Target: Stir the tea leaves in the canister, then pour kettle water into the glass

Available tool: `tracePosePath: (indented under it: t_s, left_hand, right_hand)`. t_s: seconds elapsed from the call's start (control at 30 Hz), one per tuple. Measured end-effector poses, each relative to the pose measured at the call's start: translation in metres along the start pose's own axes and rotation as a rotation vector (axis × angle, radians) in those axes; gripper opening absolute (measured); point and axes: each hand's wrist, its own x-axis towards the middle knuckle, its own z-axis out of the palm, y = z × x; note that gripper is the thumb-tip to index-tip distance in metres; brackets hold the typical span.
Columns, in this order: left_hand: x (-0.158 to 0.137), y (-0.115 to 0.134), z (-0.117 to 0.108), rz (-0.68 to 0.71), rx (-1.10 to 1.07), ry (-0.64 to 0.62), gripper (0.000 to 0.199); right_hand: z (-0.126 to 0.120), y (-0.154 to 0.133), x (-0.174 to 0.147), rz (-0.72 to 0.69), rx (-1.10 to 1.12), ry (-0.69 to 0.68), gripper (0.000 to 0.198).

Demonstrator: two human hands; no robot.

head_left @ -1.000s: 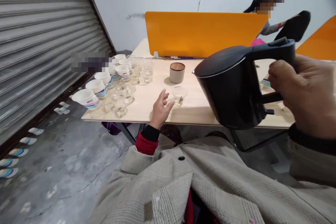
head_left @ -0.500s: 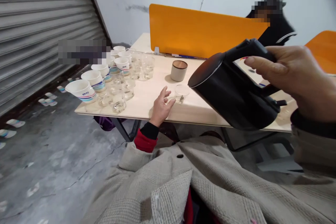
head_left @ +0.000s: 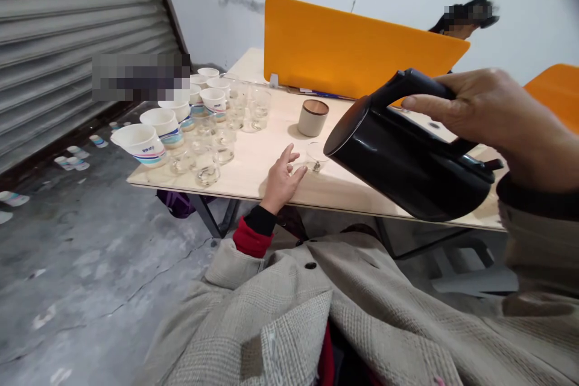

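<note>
My right hand grips the handle of a black kettle, which is tilted steeply with its lid end toward the left. The kettle's low end hangs just beside a clear cup that has something small and dark in the bottom. Next to this cup, on its left, my left hand has its fingers apart and holds nothing. Whether liquid runs from the kettle I cannot tell, as the spout is hidden. Behind the clear cup stands a grey canister with a brown top.
Several white paper cups and several clear cups crowd the left end of the wooden table. An orange divider runs along its back. Beyond that is another person. More paper cups lie on the floor.
The kettle has tipped a little further, its base swinging right and its handle lower at the left. My left hand keeps its pose beside the clear cup. The other person has bent lower.
</note>
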Motion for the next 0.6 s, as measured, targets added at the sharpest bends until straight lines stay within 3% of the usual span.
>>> tracePosePath:
  t_s: [0.1, 0.23, 0.6]
  left_hand:
    - [0.0, 0.0, 0.0, -0.001, -0.002, -0.008, 0.075]
    - [0.0, 0.002, -0.001, -0.003, 0.004, -0.008, 0.075]
    - [0.0, 0.003, 0.0, -0.004, 0.012, -0.008, 0.074]
  right_hand:
    - [0.001, -0.005, 0.001, -0.154, -0.328, -0.186, 0.064]
    - [0.003, -0.006, 0.005, -0.21, -0.384, -0.196, 0.068]
    - [0.004, -0.021, 0.007, -0.067, -0.536, -0.283, 0.057]
